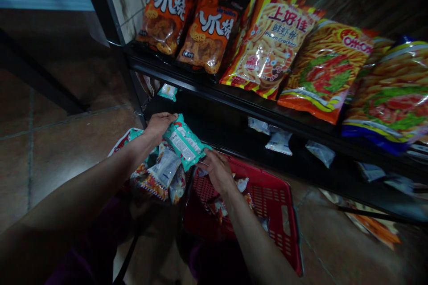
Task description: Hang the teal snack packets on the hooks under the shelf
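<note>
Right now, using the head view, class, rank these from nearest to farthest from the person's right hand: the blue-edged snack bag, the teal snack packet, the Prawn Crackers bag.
From the right hand:
1. Teal snack packet: at its fingers, toward the left.
2. Prawn Crackers bag: on the shelf above, slightly right.
3. Blue-edged snack bag: same shelf, far right.

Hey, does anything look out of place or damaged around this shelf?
Slightly untidy: small packets on the lower shelf lie scattered at differing angles, unlike the snack bags lined up above. Orange-and-white packaging sits beneath at right; I can't tell whether it fell. The held teal packet shows no obvious damage.
</note>
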`<state>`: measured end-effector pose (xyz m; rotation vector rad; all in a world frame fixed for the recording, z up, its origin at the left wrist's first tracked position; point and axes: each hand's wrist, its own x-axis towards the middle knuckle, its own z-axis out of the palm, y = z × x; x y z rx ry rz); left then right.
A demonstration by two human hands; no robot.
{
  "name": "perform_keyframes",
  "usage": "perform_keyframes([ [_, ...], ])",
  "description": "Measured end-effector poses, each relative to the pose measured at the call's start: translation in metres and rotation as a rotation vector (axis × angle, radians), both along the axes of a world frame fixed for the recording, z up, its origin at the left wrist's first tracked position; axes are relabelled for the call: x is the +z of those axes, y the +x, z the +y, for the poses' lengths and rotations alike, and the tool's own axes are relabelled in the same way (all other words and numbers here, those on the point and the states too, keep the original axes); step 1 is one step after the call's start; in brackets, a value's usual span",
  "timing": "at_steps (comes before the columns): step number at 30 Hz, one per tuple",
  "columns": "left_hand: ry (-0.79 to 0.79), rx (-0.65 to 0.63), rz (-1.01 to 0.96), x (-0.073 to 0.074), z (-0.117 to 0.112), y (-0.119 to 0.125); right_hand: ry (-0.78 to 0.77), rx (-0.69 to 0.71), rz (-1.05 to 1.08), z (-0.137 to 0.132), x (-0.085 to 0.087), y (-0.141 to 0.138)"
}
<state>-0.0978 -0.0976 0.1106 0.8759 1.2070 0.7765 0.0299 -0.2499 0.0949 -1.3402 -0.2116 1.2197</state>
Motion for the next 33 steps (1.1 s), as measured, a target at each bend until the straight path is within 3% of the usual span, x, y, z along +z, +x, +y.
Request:
perform_keyframes([
  [9, -0.111, 0.034, 0.060, 0.001, 0.001, 0.000, -0.068, 0.043, 0.006, 0.001, 0.000, 0.002],
  [18, -0.170, -0.144, 0.051, -0.009, 0.010, -0.006, -0.073, -0.046, 0.064, 0.000, 0.002, 0.004],
  [22, -0.150, -0.187, 0.099, -0.006, 0.010, -0.008, -0.022, -0.088, 0.091, 0.000, 0.000, 0.005],
  [29, -0.204, -0.265, -0.027, 0.004, 0.004, -0.002, -0.020, -0.140, 0.151, 0.001, -0.010, 0.013],
  [33, -0.151, -0.213, -0.052, 0.004, 0.002, 0.000, -0.065, -0.135, 0.140, 0.001, -0.008, 0.011],
])
